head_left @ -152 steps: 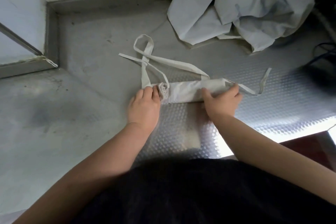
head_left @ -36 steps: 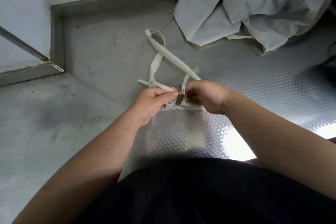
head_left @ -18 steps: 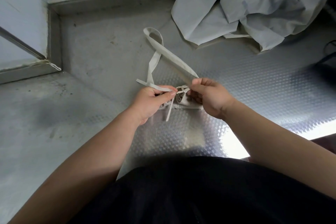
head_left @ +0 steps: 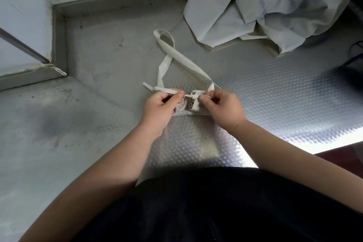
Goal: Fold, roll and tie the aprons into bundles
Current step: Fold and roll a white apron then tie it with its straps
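Note:
A cream apron rolled into a small bundle [head_left: 187,105] lies on the metal counter [head_left: 275,94] in the middle of the view. My left hand [head_left: 159,108] pinches one thin tie strap at the bundle's left. At the bundle's right, my right hand [head_left: 224,108] pinches the other strap end. The straps cross over the top of the bundle between my thumbs. A long neck loop [head_left: 167,45] trails from the bundle toward the back of the counter.
A heap of loose pale grey aprons [head_left: 265,6] lies at the back right. A raised steel rim and white wall [head_left: 59,31] close off the back left. Dark cables [head_left: 353,55] lie at the far right. The counter's front edge runs at the right.
The long roll has been doubled into a short bundle. My hands took up the tie straps and drew them apart across its top; the strap end that hung down is now pulled up.

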Demonstrator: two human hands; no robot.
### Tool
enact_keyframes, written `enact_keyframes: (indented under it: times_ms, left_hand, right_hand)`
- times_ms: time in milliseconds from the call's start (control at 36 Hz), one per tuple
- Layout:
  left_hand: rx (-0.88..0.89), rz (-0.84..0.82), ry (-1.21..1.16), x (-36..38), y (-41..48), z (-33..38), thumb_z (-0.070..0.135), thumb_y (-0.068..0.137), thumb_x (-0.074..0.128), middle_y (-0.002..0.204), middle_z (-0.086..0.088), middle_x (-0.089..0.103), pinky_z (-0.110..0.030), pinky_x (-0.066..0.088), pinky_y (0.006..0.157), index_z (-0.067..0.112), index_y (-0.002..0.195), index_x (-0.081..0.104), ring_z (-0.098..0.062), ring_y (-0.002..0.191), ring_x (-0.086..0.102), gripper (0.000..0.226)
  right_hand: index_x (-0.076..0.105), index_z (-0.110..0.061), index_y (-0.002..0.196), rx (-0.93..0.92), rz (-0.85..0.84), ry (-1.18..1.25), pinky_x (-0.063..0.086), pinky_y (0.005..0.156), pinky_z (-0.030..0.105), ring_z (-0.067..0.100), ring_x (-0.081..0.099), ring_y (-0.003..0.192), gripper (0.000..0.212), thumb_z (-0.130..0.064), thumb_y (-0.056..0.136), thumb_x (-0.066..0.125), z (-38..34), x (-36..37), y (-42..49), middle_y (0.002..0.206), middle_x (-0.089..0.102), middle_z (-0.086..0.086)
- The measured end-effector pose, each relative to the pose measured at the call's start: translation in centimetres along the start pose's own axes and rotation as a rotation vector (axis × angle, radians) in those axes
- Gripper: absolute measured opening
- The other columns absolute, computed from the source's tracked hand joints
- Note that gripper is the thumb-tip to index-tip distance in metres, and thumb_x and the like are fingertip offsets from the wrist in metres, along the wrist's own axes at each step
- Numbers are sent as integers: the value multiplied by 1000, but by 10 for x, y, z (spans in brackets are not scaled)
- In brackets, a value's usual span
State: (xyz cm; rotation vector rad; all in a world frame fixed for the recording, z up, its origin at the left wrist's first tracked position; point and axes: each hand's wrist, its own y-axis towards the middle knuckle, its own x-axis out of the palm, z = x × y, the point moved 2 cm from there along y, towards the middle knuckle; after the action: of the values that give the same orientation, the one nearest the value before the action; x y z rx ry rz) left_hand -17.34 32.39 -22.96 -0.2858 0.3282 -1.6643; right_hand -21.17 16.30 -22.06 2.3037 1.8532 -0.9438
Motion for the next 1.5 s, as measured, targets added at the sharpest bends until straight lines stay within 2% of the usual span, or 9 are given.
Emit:
enact_keyframes:
  times_ms: [278,444,556,694,861,1056,1222,1389,1500]
  left_hand:
    - [106,173,-37,5,-19,-6,11,90,62,71,12,68,-11,46,67,21,81,68,4,69,61,15]
    - [76,194,-56,3,-20,-5,9,89,63,103,-2,65,-22,49,81,22,81,69,-8,91,63,17]
    - [189,168,115,2,-26,-7,15,92,59,84,10,68,-18,48,77,30,81,65,0,79,61,20]
    - [124,63,296,6,-15,-15,17,97,45,73,12,66,-42,53,85,29,79,52,-15,81,67,23]
    - [-25,194,269,0,0,-12,14,99,43,74,4,64,-22,52,64,20,78,49,7,54,61,23]
    - [-16,395,431,-16,4,-25,20,93,52,88,-10,72,-41,54,80,21,69,52,-28,83,68,24]
    - [-20,466,537,-27,0,-30,28,84,65,85,-18,63,-27,40,66,16,61,58,-33,78,62,27]
    - [-115,479,543,-33,1,-19,29,76,72,62,2,58,-23,37,60,15,65,60,-19,66,56,22]
    - [-76,585,513,-34,-2,-20,26,64,82,106,-9,59,-28,45,74,9,95,55,-26,91,59,44]
  right_hand:
    - [49,-11,68,-57,19,-129,31,51,11,9,42,60,28,-26,89,61,-2,2,-1,63,45,-6]
    - [42,-15,65,-58,21,-160,31,52,8,16,42,69,31,-22,91,56,-1,3,0,65,43,-6]
    - [36,-18,61,-57,1,-165,29,52,11,16,40,67,36,-20,90,56,-1,3,-1,64,41,-5]
    - [39,-18,63,-16,-42,-128,32,55,17,8,39,60,33,-22,90,56,-3,0,-1,63,43,-5]
    - [36,-18,60,-2,8,-189,30,51,17,14,39,61,34,-17,87,56,-4,0,2,60,41,-4]
    - [29,-16,58,32,56,-288,26,48,26,21,39,64,40,-17,90,53,6,-6,0,58,37,-2]
    - [41,-23,67,197,68,-105,36,60,26,18,49,76,30,-27,87,64,15,-10,5,70,47,-6]
    - [48,-18,87,222,114,1,48,71,33,21,56,81,19,-28,87,65,18,-5,-1,82,56,-2]
    - [47,-16,108,64,121,-387,38,65,33,27,50,79,24,-36,95,50,10,-5,-7,81,51,2]
